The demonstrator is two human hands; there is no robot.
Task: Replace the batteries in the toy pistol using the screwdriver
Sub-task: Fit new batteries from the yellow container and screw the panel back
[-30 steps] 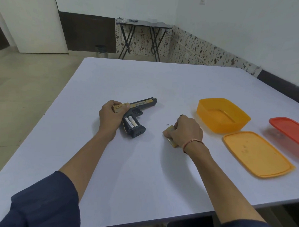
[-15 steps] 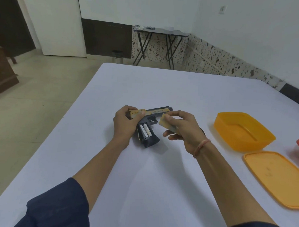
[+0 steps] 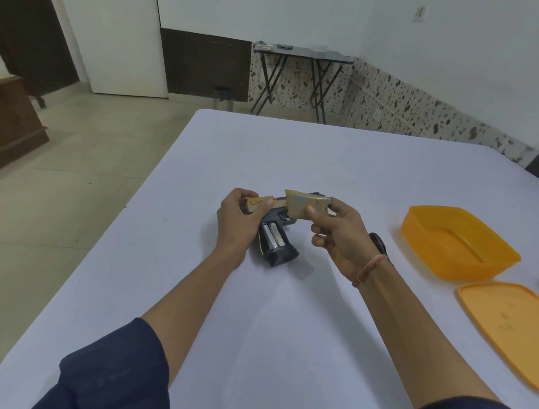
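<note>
Toy pistol (image 3: 277, 235) on the white table (image 3: 294, 162), one hand on each end.

The left hand (image 3: 236, 216) wraps the tan rear of the slide at about nine o'clock; the dark grip points toward six o'clock, two batteries (image 3: 274, 237) showing in its open well. At three o'clock, the right hand (image 3: 338, 230) pinches a tan cover (image 3: 303, 206) above the barrel. Further right sit an orange tub (image 3: 458, 240) and its lid (image 3: 510, 326).

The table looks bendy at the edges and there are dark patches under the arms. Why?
Head view: the wide-angle lens bows the table edges and the far wall. Head view: soft overhead light casts faint grey shadows beside both forearms and under the toy pistol. Head view: no strong glare; the batteries show a small shine.
</note>
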